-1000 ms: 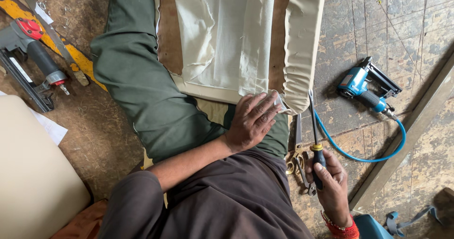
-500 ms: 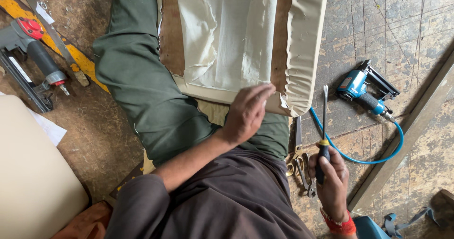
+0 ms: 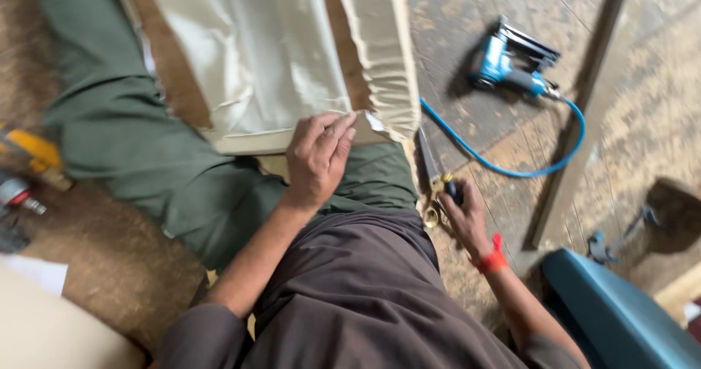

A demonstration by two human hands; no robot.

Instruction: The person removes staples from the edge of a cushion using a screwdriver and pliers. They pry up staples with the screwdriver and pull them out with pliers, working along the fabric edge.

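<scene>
We see left hand (image 3: 318,157) pinching cream fabric (image 3: 255,55) edge at panel corner; right hand (image 3: 464,212), 4 o'clock, closed on scissors (image 3: 432,179); fabric glossy, wrinkled.

Blue staple gun (image 3: 511,62) — blue hose (image 3: 504,166)
</scene>
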